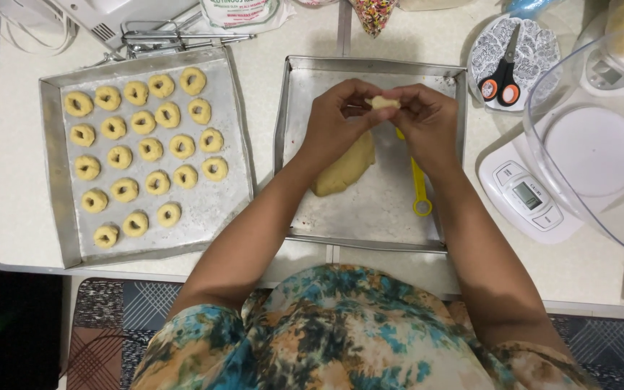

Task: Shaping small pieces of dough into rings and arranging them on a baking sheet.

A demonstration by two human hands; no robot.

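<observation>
My left hand (pixel 339 119) and my right hand (pixel 427 119) meet above a metal tray (pixel 370 209), pinching a small piece of pale dough (pixel 384 102) between their fingertips. Under my left wrist a larger lump of the same dough (pixel 344 173) lies on the tray. A yellow measuring spoon (pixel 419 189) rests on the tray beneath my right hand. To the left, a second metal tray (pixel 211 209) holds several ring-shaped dough pieces (pixel 144 150) in rows.
A white kitchen scale (pixel 525 198) stands right of the tray, with a clear plastic bowl (pixel 601 144) over it. Orange-handled scissors (pixel 501 76) lie on a patterned plate (pixel 536 43). A hand mixer with beaters (pixel 146 32) and packets line the table's back edge.
</observation>
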